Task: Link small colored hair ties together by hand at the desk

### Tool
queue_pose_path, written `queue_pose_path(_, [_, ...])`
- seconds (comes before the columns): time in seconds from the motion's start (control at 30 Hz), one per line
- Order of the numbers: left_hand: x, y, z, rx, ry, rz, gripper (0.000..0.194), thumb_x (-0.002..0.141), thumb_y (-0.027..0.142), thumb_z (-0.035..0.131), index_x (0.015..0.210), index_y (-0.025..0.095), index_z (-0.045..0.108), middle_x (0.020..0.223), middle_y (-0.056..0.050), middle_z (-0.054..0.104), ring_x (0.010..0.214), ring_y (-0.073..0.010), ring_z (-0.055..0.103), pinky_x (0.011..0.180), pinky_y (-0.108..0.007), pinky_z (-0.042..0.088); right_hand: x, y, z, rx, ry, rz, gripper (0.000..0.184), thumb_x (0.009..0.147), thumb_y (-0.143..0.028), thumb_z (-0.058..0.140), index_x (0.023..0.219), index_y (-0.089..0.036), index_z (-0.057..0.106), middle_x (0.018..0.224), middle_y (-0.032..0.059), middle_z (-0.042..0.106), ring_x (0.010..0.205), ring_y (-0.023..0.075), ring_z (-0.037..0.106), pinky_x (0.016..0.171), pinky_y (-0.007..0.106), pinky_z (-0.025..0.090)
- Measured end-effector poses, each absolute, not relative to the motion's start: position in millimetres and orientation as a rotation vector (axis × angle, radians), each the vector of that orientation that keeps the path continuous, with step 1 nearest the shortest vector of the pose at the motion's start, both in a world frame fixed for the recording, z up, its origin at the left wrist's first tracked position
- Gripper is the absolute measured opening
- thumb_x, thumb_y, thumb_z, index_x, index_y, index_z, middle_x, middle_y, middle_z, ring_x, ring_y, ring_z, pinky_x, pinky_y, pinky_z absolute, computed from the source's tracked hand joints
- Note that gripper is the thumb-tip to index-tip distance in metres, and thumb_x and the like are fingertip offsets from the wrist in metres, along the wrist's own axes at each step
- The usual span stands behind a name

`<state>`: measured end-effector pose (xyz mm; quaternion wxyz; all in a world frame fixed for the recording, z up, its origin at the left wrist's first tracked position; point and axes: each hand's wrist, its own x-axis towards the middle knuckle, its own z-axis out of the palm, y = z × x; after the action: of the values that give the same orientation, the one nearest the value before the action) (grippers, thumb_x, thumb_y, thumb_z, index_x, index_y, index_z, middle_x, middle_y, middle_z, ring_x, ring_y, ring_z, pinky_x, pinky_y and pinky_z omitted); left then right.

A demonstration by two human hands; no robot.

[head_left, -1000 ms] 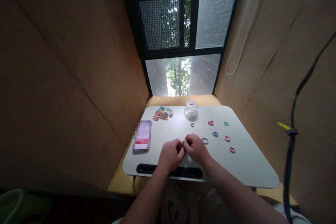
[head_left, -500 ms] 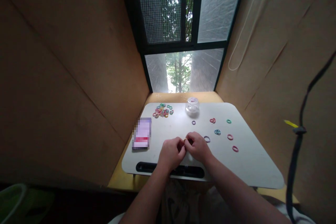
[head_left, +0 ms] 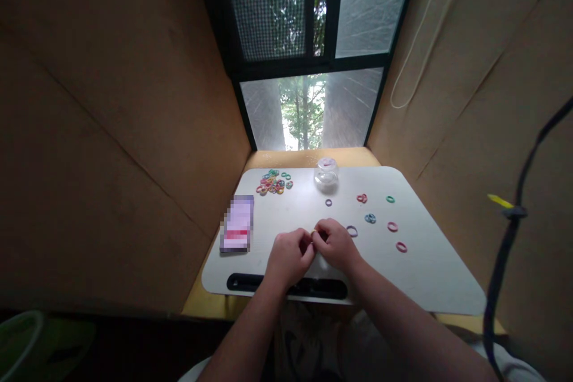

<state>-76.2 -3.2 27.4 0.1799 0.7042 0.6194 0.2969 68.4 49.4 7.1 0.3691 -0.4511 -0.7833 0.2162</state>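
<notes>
Over the front middle of the white table, my left hand [head_left: 290,255] and my right hand [head_left: 336,246] meet fingertip to fingertip. Between them shows a sliver of a small yellowish hair tie [head_left: 314,231], pinched by both hands and mostly hidden by the fingers. A purple hair tie [head_left: 352,231] lies just beyond my right hand, and a smaller purple one [head_left: 328,203] sits farther back. To the right are a blue cluster [head_left: 370,218], a red cluster [head_left: 362,198], a green tie [head_left: 390,199] and two pink ties [head_left: 393,227].
A mixed pile of colored hair ties [head_left: 274,182] lies at the back left, with a clear plastic jar [head_left: 326,175] right of it. A phone [head_left: 237,224] rests at the left edge. A black slot [head_left: 244,282] runs along the table's [head_left: 430,286] front. A dark strap [head_left: 505,262] hangs at right.
The view has tilted slightly, so the table sits a little higher in the picture. Both hands stay together on the yellowish hair tie, with small finger movement only.
</notes>
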Motion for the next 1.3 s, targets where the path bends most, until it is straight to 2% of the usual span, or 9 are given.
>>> queue_pose_path(1.3, [-77.5,-3.6,23.5,2.037,1.712,0.9,0.011,0.084,0.028,0.055,0.079,0.02,0.061,0.068,0.001,0.065,0.062,-0.0131,0.056,0.062,-0.025,0.036,69.0,48.6,7.7,-1.173,-2.033,0.541,0.018,0.078,-0.02,0.053,0.061,-0.02,0.048,0.062,-0.0009,0.052,0.065,0.0141,0.047,0.063,0.026,0.034])
